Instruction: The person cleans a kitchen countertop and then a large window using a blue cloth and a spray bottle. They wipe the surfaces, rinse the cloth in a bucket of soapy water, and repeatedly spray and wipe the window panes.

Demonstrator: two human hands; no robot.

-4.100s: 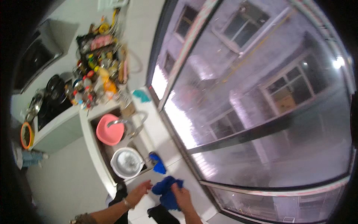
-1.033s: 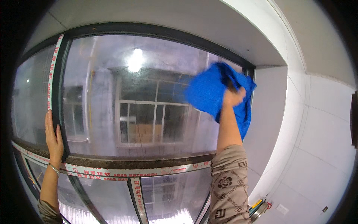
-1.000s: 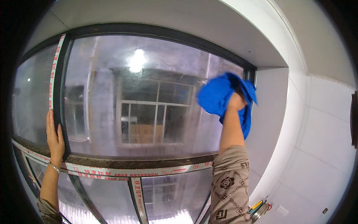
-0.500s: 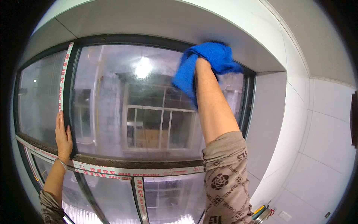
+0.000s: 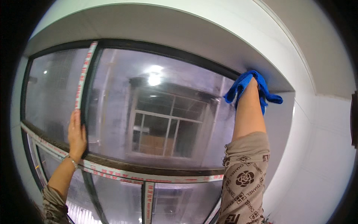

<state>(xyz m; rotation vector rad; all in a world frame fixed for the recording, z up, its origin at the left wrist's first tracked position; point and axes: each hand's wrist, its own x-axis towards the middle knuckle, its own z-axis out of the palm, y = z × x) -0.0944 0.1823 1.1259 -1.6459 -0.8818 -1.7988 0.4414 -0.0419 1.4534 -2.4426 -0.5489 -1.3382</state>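
Observation:
At the upper right corner of the window pane (image 5: 115,119), my right hand (image 5: 253,83) grips a bunched blue cloth (image 5: 272,98) against the frame's edge and the recess above it; its fingers are hidden in the cloth. My left hand (image 5: 77,135) rests with straightened fingers on the dark vertical bar (image 5: 94,74), which has a printed white protective strip (image 5: 84,76) along it. Below the pane runs a grimy horizontal ledge (image 5: 153,167), edged with more printed strip.
A grey overhead recess (image 5: 156,28) frames the window, with a white tiled wall (image 5: 317,142) to the right and a dark object (image 5: 353,119) on it at the far edge. Lower panes (image 5: 112,198) sit beneath the ledge. Through the glass shows another building's window (image 5: 167,123).
Four seconds ago I looked down at the sink with the cloth. Lately the view has tilted upward, and my right hand has swept the cloth across the pane's top to the right corner.

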